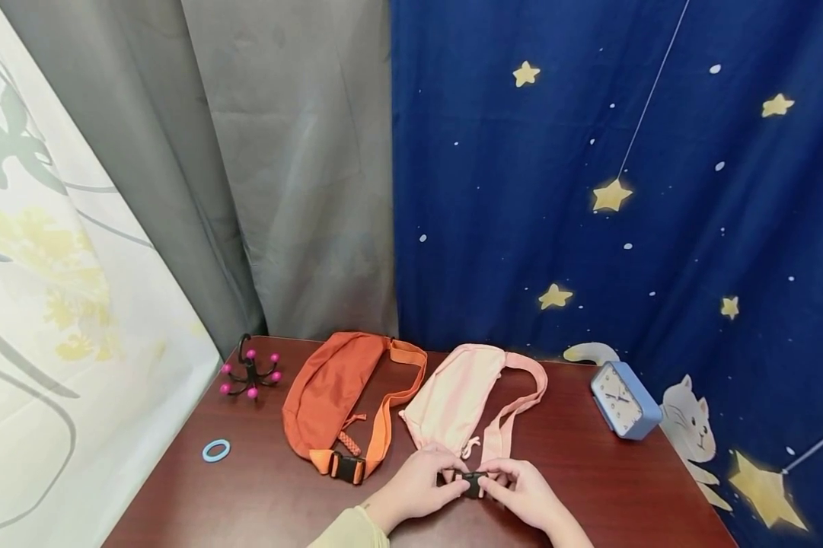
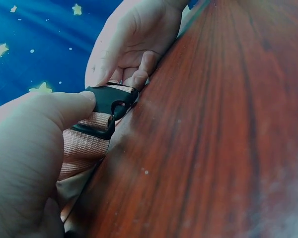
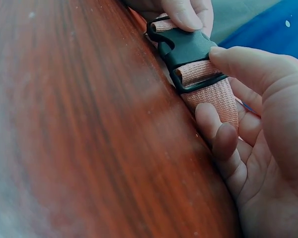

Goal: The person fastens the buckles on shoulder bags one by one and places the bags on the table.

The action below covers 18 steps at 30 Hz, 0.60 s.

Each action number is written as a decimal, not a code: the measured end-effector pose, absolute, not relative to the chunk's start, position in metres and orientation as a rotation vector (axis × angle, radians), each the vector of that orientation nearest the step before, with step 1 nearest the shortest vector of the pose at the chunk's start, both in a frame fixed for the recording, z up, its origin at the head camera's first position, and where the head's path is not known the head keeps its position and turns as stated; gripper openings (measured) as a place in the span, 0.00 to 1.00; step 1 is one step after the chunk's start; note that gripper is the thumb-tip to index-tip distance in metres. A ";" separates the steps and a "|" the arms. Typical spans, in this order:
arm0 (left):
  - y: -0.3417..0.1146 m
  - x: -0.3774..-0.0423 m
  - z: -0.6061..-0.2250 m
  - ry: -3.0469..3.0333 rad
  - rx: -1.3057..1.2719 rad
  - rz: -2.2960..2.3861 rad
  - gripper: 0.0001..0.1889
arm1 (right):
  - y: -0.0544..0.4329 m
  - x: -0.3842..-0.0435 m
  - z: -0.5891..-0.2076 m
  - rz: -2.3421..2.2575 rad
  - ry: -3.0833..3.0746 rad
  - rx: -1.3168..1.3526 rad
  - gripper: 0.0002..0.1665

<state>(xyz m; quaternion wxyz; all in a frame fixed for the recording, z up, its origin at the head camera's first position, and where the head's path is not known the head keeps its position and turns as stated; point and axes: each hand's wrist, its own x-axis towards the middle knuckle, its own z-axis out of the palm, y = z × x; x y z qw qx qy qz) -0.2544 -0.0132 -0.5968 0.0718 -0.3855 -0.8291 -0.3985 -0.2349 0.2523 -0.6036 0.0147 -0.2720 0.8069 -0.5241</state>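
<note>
A pink waist bag (image 1: 455,392) lies on the table, its webbing strap (image 1: 531,373) looping out to the right. At its near end is a black side-release buckle (image 3: 191,45), the two halves fitted together. My left hand (image 1: 421,483) pinches one end of the buckle, thumb on top. From the other side my right hand (image 1: 526,493) pinches the opposite end, its thumb pressing the top edge and its other fingers curled under the strap. In the left wrist view the pink webbing (image 2: 84,151) runs back from the buckle beneath the left thumb.
Left of the pink bag lies an orange waist bag (image 1: 329,388) with its black buckle (image 1: 347,468) fastened. Further left are a black hook rack (image 1: 250,373) with pink tips and a blue ring (image 1: 215,450). A blue clock (image 1: 626,401) stands at the right; curtains hang behind.
</note>
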 end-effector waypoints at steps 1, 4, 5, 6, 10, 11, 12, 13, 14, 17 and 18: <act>-0.014 -0.255 -0.596 -2.494 -1.159 -1.212 0.03 | 0.252 -0.235 -0.603 -1.636 2.502 -0.856 0.09; -0.015 -0.255 -0.595 -2.494 -1.151 -1.247 0.05 | 0.251 -0.236 -0.602 -1.639 2.486 -0.877 0.09; -0.015 -0.256 -0.593 -2.495 -1.149 -1.253 0.06 | 0.251 -0.236 -0.601 -1.642 2.484 -0.880 0.09; -0.015 -0.256 -0.592 -2.493 -1.149 -1.254 0.06 | 0.251 -0.236 -0.601 -1.643 2.489 -0.881 0.09; -0.016 -0.255 -0.583 -2.469 -1.152 -1.208 0.08 | 0.251 -0.235 -0.598 -1.664 2.509 -0.808 0.09; -0.017 -0.254 -0.580 -2.460 -1.158 -1.188 0.08 | 0.251 -0.235 -0.598 -1.667 2.521 -0.773 0.08; -0.018 -0.254 -0.578 -2.452 -1.164 -1.173 0.08 | 0.251 -0.235 -0.598 -1.664 2.542 -0.740 0.08; -0.020 -0.253 -0.576 -2.447 -1.171 -1.164 0.07 | 0.250 -0.234 -0.597 -1.659 2.569 -0.704 0.07; -0.023 -0.252 -0.573 -2.446 -1.177 -1.157 0.08 | 0.249 -0.234 -0.596 -1.649 2.603 -0.658 0.06; -0.034 -0.249 -0.567 -2.452 -1.196 -1.135 0.08 | 0.245 -0.232 -0.591 -1.568 2.792 -0.583 0.02; -0.039 -0.248 -0.565 -2.457 -1.201 -1.125 0.08 | 0.242 -0.232 -0.588 -1.534 2.863 -0.576 0.03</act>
